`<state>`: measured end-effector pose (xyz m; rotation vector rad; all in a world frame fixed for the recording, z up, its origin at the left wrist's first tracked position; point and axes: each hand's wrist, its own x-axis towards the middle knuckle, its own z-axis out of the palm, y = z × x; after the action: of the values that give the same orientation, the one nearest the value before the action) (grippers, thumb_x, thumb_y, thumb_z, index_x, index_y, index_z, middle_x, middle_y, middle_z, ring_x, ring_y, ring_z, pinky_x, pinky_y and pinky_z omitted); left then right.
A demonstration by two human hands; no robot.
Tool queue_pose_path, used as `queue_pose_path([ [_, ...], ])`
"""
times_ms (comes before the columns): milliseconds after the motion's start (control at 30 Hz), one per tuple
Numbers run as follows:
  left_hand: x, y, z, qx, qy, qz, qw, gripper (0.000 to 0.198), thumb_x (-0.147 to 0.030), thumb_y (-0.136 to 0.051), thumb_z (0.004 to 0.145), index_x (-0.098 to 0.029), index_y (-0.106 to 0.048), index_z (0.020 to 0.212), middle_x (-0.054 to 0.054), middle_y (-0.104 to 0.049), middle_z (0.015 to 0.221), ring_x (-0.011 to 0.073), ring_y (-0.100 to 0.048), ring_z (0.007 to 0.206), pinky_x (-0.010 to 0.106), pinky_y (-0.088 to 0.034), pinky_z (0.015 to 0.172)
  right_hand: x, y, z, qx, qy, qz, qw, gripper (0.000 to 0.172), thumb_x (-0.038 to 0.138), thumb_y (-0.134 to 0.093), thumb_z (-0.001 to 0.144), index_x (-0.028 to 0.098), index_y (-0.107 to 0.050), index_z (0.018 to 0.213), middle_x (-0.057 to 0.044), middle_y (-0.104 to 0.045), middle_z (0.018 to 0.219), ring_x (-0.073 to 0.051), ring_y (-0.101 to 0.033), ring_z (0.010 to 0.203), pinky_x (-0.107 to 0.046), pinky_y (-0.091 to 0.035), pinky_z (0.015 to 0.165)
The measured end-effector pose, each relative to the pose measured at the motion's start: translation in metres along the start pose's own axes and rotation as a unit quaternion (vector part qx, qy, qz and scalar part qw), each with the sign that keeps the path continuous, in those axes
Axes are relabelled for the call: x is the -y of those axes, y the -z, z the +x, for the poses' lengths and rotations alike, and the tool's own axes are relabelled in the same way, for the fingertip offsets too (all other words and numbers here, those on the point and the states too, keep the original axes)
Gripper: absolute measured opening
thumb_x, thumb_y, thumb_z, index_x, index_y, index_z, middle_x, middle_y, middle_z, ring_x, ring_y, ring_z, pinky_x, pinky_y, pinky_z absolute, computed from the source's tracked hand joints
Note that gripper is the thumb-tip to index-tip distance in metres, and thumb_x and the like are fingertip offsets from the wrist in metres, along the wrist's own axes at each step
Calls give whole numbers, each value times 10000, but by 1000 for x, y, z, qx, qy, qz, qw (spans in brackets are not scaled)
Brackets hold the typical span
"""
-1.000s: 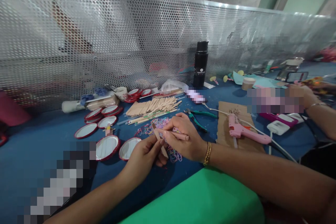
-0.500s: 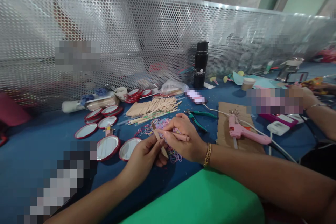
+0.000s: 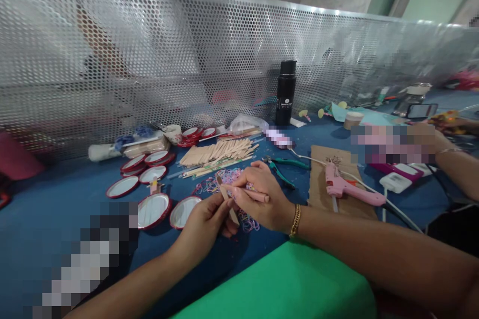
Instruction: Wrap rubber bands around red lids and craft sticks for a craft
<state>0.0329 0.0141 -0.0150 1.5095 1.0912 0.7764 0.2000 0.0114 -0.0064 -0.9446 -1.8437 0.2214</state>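
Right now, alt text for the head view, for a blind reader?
The left hand holds a wooden stick while the right hand holds a second stick across it, above a blue table. Coloured rubber bands, red-rimmed discs, loose sticks and a pink glue gun lie around.

**Hidden from where I stand**

The left hand (image 3: 204, 223) and right hand (image 3: 262, 203) cover much of the wooden stick (image 3: 224, 193) and pink stick (image 3: 256, 195) they pinch. Pixel blocks (image 3: 86, 254) mask the near-left table. The black bottle (image 3: 286, 92) has an unreadable label. Shapes behind the perforated screen (image 3: 157, 60) blur. A co-worker's arm (image 3: 458, 165) runs off the right edge.
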Motion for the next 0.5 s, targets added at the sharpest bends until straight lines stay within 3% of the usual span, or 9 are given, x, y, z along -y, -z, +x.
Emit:
queue_pose_path([
  [333, -1, 1, -1, -2, 13, -16, 1000, 445, -621, -645, 743, -183, -567, 739, -36, -632, 486, 99, -574, 422, 187, -472, 429, -5, -2, 1, -45, -5, -23, 999, 124, 196, -567, 855, 215, -557, 734, 36, -632, 700, -135, -566, 681, -365, -353, 935],
  [500, -1, 1, 0, 2, 9, -18, 1000, 471, -643, -643, 733, -176, -588, 738, -32, -630, 485, 103, -579, 426, 189, -473, 427, -2, -1, -1, -26, 10, 2, 1000, 108, 227, -554, 871, 216, -580, 767, 37, -636, 726, -132, -580, 691, -398, -323, 984],
])
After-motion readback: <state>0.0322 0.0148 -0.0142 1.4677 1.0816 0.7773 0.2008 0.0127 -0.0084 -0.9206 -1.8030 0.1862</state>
